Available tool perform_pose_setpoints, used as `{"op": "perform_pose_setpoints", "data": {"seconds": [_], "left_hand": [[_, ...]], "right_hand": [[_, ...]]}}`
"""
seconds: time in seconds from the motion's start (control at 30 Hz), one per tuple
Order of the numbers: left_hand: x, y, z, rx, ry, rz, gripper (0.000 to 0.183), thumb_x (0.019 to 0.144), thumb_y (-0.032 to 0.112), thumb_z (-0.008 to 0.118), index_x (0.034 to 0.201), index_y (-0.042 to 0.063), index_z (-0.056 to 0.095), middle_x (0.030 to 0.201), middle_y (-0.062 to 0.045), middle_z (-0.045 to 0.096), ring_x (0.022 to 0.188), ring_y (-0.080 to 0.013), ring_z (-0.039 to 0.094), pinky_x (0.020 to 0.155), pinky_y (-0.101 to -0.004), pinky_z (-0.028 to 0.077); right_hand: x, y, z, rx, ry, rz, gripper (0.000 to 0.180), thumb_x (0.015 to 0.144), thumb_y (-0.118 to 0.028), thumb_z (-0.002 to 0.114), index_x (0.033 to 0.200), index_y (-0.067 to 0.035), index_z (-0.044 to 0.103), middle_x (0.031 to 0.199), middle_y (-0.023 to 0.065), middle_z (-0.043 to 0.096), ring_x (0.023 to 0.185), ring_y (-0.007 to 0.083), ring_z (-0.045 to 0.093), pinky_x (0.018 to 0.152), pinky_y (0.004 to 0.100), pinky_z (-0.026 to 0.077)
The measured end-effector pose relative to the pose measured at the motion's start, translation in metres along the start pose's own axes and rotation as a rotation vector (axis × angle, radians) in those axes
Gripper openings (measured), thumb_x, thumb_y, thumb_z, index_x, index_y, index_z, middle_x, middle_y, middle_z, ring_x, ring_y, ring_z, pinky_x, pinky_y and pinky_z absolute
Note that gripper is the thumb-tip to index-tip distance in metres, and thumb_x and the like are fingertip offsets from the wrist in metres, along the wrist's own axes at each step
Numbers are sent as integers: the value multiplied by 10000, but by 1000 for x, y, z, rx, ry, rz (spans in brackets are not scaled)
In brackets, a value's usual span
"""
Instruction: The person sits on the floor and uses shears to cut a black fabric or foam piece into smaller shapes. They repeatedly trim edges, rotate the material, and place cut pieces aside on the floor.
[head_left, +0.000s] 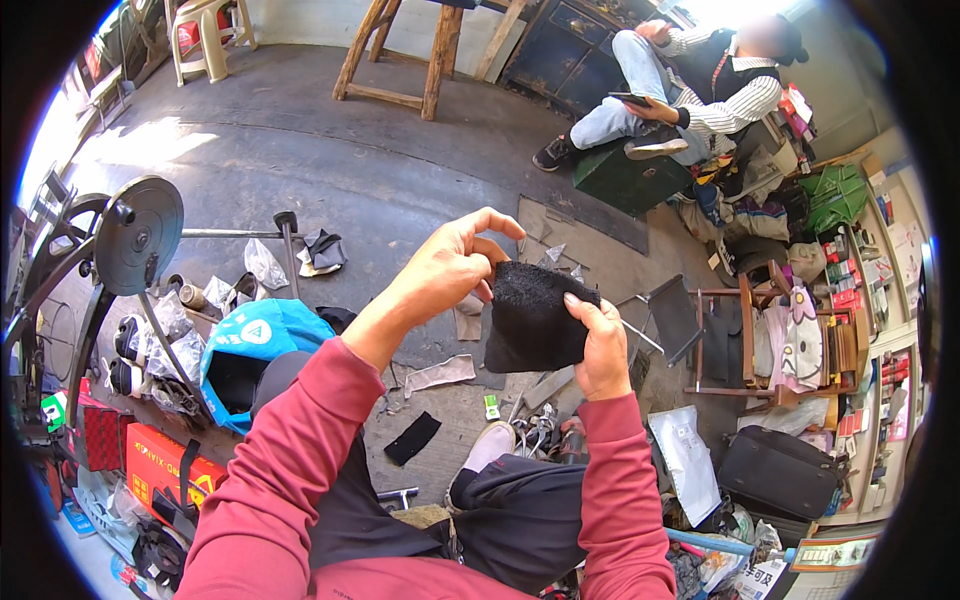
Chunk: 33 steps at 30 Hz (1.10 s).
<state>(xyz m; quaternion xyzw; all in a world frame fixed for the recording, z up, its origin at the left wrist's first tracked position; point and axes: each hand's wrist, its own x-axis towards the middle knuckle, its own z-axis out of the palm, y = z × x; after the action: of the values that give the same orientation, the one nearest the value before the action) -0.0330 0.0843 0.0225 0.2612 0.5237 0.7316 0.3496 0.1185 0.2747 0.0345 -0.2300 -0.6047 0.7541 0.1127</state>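
A piece of black fleecy fabric (536, 319) hangs in front of me, its upper left part fuzzier than the rest. My right hand (602, 337) grips its right edge, thumb on the near face. At its upper left corner is my left hand (461, 262), with the index finger raised and curled and other fingers behind or beside the corner; whether they pinch the cloth is hard to tell. Below, on the floor, lie a small black fabric strip (412, 439), a grey scrap (440, 375) and a small green-and-white packet (491, 407).
A blue bag (259, 337) and a machine with a round plate (140, 236) stand at left. Metal tools (536, 431) lie by my shoe. At right are a folding stool (671, 319), a wooden rack (780, 337) and a black case (780, 472). A person (675, 97) sits at upper right.
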Motion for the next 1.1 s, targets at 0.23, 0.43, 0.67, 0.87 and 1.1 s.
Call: {"op": "perform_pose_setpoints", "data": {"seconds": [0.23,0.43,0.67,0.87,1.1], "left_hand": [[2,-5,0,35,-8,7,398,917,10,606,1311,58,587,938,-40,673,809,-94,611,735,-272,534],[4,-12,4,-18,-85,47,396,938,18,643,1325,58,569,935,-43,678,803,-81,599,722,-248,493],[0,-12,6,-33,-138,17,400,940,-25,592,1331,51,563,963,-51,688,870,-87,630,796,-249,500],[4,-9,1,-36,66,104,468,876,-102,426,1286,48,595,984,-64,694,856,-118,665,789,-280,552],[-5,-8,13,472,267,346,97,919,48,694,1015,51,689,902,-11,685,754,-112,609,709,-276,478]], "right_hand": [[2,2,-5,4,-28,-26,242,948,-101,607,1127,11,725,1063,72,754,934,154,708,874,284,541],[-3,-6,4,-52,-111,2,248,942,-135,683,1143,3,723,1057,54,750,933,125,695,870,266,537],[-5,0,17,-82,-161,-18,236,903,-72,769,1126,-10,724,1012,34,747,876,96,684,844,267,552],[-2,0,13,-31,-39,-78,189,900,-27,724,1088,-13,725,1005,50,756,862,125,709,830,286,572],[-1,1,13,-5,-11,-119,174,904,-30,716,1077,-29,717,1015,47,754,868,126,710,826,288,573]]}}
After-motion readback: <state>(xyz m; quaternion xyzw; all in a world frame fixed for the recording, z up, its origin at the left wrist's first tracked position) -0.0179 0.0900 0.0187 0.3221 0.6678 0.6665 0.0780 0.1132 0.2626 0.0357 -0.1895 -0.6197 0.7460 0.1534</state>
